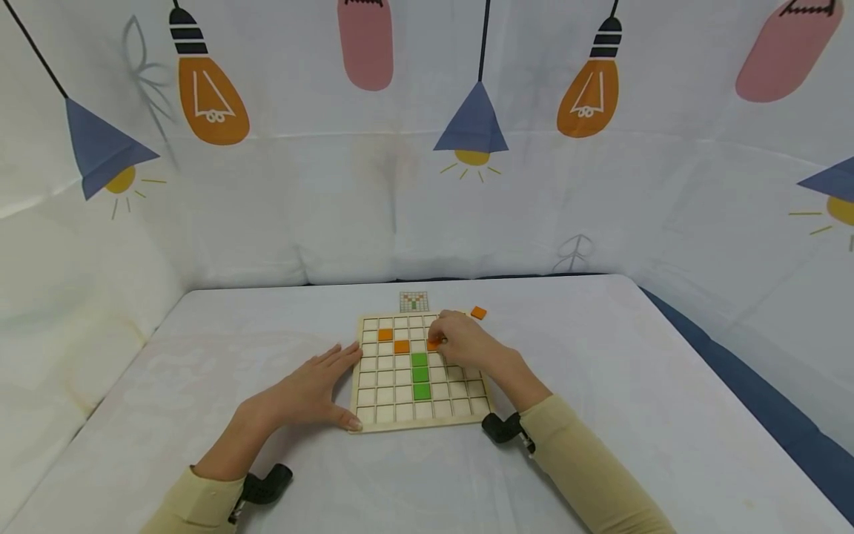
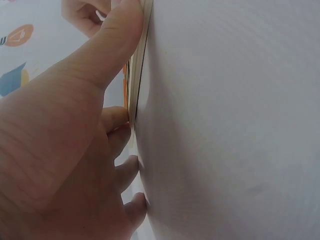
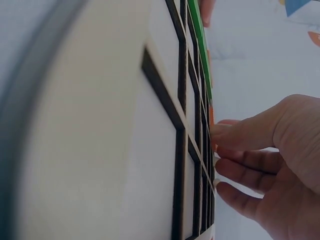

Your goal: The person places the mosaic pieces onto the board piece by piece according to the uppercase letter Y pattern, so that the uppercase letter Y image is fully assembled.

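A wooden grid board lies on the table, its cells framed by thin raised strips. My left hand rests along its left side with fingers spread, the thumb at the near left corner; the left wrist view shows that thumb against the board's edge. Over the upper right cells, my right hand pinches an orange tile, partly hidden by the fingers. Thumb and fingertips meet at the grid in the right wrist view. Three green tiles form a column, and two orange tiles sit diagonally at upper left.
One loose orange tile lies beyond the board's far right corner. A small card with a coloured grid pattern lies behind the board. The white table meets a curtain printed with lamps at the back.
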`<state>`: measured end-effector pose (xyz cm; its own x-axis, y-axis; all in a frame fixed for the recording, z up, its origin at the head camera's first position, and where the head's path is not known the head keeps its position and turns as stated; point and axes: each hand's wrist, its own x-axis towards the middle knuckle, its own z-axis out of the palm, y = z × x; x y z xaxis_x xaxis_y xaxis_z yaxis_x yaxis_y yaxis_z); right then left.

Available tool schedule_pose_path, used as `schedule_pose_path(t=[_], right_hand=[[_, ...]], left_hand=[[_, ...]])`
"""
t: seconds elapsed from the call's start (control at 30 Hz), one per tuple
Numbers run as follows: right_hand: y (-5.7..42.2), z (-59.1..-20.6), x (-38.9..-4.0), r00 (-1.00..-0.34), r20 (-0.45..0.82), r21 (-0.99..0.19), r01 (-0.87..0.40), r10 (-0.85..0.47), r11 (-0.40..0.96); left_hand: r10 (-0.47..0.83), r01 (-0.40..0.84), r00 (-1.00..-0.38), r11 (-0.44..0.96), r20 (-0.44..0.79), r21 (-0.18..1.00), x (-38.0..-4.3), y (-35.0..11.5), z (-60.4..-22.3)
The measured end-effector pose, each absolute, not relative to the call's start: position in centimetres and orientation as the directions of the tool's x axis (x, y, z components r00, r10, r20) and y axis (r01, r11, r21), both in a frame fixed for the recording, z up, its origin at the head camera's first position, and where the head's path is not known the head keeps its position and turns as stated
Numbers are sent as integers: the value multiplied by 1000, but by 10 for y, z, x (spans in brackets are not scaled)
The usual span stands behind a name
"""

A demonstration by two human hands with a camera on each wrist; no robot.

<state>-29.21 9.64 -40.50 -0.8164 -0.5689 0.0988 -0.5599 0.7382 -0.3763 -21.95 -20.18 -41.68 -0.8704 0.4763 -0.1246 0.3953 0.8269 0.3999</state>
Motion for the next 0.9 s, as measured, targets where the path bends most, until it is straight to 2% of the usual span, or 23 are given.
schedule_pose_path(t=[0.23, 0.67, 0.9], right_hand=[[97, -406, -291, -820, 114, -387, -556, -561, 735], [103, -398, -293, -830, -9, -426, -502, -558, 753], [108, -394, -295, -824, -13, -446, -502, -566, 741]], left_hand=[[478, 400, -870, 826, -119, 396, -221, -203, -419], [480, 399, -869, 822, -119, 405, -219, -201, -417], [481, 404, -870, 825, -113, 396, -218, -201, -417]])
